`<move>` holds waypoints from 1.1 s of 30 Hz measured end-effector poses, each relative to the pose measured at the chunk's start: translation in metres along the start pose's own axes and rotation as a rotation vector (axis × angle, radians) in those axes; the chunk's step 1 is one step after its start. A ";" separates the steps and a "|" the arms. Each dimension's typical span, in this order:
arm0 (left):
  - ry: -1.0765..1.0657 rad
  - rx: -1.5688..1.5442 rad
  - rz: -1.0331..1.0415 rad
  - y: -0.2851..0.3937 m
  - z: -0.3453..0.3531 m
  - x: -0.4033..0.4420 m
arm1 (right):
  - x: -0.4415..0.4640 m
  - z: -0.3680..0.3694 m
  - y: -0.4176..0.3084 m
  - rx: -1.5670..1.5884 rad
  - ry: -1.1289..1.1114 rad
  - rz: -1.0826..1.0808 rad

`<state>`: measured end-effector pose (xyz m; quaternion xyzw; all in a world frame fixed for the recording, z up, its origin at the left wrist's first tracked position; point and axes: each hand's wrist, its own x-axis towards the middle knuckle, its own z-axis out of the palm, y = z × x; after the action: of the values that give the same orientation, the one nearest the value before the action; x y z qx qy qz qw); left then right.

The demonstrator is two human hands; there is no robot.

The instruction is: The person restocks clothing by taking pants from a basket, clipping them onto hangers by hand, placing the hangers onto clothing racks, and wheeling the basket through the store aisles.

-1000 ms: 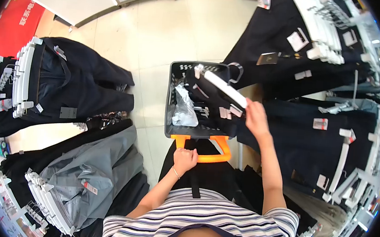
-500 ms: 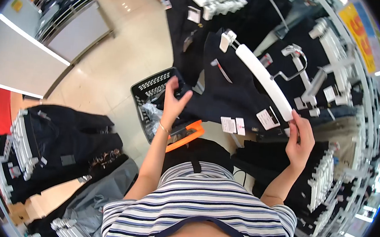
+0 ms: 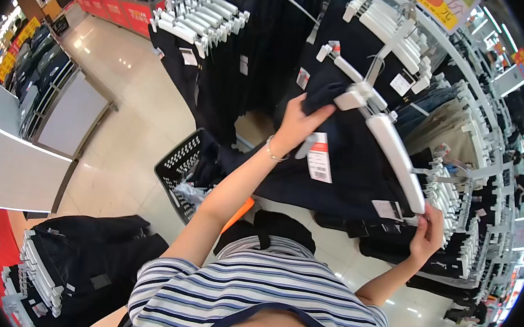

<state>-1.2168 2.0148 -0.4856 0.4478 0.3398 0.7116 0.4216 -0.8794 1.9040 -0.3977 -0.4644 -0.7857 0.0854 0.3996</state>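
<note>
Dark trousers (image 3: 351,171) hang from a white clip hanger (image 3: 396,156) held slanted in front of me. My left hand (image 3: 299,124) closes thumb and fingers on dark cloth at the trousers' upper corner, beside the hanger's far clip. At the near end, my right hand (image 3: 427,235) grips the hanger by its tip; whether it also pinches the waistband I cannot tell. A white and red price tag (image 3: 319,159) dangles from the trousers below my left hand. Left of the trousers, a black shopping basket (image 3: 178,162) with an orange handle (image 3: 238,216) holds dark cloth and crumpled clear plastic.
Racks of dark trousers on white hangers (image 3: 203,18) stand ahead, with more hangers (image 3: 398,35) at the right. Another rack of dark trousers (image 3: 89,251) is at lower left. A pale display counter (image 3: 70,112) borders the tiled aisle (image 3: 119,82).
My left hand has gone from above the basket up to the trousers' far corner and gripped the cloth. My right hand stays at the hanger's near end. The view has turned rightward.
</note>
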 end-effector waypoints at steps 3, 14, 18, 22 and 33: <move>-0.123 0.073 0.136 0.036 0.043 0.042 | 0.012 -0.030 0.029 -0.136 0.182 -0.013; -0.273 -0.181 0.614 0.173 0.224 0.151 | 0.119 -0.270 0.080 -0.163 0.887 -0.281; -0.492 -0.036 0.506 0.192 0.202 0.132 | 0.112 -0.302 0.076 -0.240 0.980 -0.323; -0.530 0.003 0.217 0.155 0.157 0.100 | 0.077 -0.260 0.075 -0.341 0.824 -0.258; -0.085 0.040 -0.256 -0.077 0.006 -0.050 | 0.044 -0.013 0.044 -0.086 0.063 -0.067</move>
<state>-1.1767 2.0022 -0.5677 0.4389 0.3903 0.6253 0.5138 -0.8519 1.9599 -0.3872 -0.4571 -0.7907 0.0231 0.4065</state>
